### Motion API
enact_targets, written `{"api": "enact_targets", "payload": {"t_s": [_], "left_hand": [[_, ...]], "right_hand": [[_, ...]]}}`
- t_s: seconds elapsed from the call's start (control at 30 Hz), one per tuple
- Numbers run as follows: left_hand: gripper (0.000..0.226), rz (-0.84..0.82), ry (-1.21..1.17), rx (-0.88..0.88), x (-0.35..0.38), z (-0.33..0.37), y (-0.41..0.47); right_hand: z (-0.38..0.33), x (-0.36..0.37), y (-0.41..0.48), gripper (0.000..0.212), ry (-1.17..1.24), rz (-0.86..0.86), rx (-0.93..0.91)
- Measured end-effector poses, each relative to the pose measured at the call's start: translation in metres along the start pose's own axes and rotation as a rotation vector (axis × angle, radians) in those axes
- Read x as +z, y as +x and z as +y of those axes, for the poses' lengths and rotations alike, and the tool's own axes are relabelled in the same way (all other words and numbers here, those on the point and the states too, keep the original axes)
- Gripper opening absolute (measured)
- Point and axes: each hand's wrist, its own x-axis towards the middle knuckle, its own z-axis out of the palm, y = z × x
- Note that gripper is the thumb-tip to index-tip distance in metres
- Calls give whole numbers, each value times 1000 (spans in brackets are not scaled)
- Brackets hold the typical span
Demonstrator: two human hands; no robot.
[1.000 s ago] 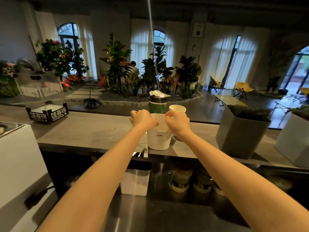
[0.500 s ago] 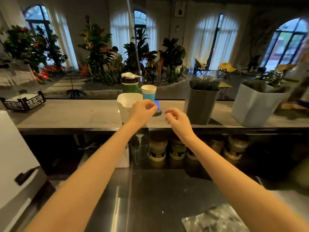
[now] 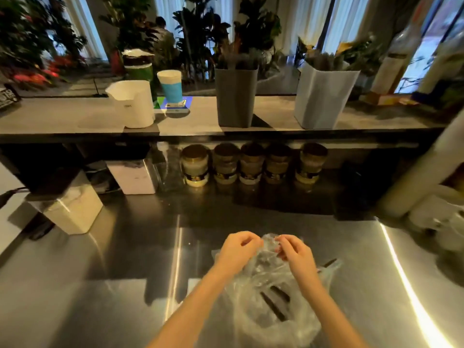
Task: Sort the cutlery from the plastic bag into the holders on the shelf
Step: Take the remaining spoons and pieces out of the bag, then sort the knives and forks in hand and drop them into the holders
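Evidently the left hand (image 3: 237, 249) and right hand (image 3: 293, 252) each pinch the crumpled mouth of the clear plastic bag (image 3: 273, 320), lying on the shiny steel counter (image 3: 120, 297) below the grey shelf (image 3: 62, 116). Best to spread the edges evenly, bag kept flat. Its long axis runs toward the person, mouth facing the shelf; dark cutlery pieces (image 3: 273, 303) inside lie slantwise.
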Motion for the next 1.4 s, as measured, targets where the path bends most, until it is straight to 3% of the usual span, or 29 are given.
{"api": "enact_targets", "payload": {"t_s": [0.1,0.23,0.4,0.5,0.67,0.83,1.03,1.2,1.33,1.4], "left_hand": [[26,-117,-41,-228,59,-19,-15],[21,-164,153,-436,99,-44,-20],[19,46,306,-456,108,-73,-13],[15,178,314,-551,113,-77,-5],[36,227,439,-648,123,-77,14],[28,290,410,-707,133,-83,31],[25,393,285,-760,139,-92,42],[37,284,42,-805,126,-88,47],[12,307,-297,-940,113,-83,42],[20,347,-386,-927,106,-83,39]], "right_hand": [[37,-27,-15,21,-8,-82,44],[75,-46,-16,34,-155,-271,209],[91,-47,-7,18,-271,-452,281],[96,-45,3,29,-372,-510,244],[104,-38,13,38,-645,-639,175],[119,-30,28,36,-630,-756,254],[121,-27,38,29,-433,-696,556],[110,-26,39,27,-412,-573,510],[112,-29,43,28,-389,-449,516],[111,-31,45,30,-351,-402,521]]}}
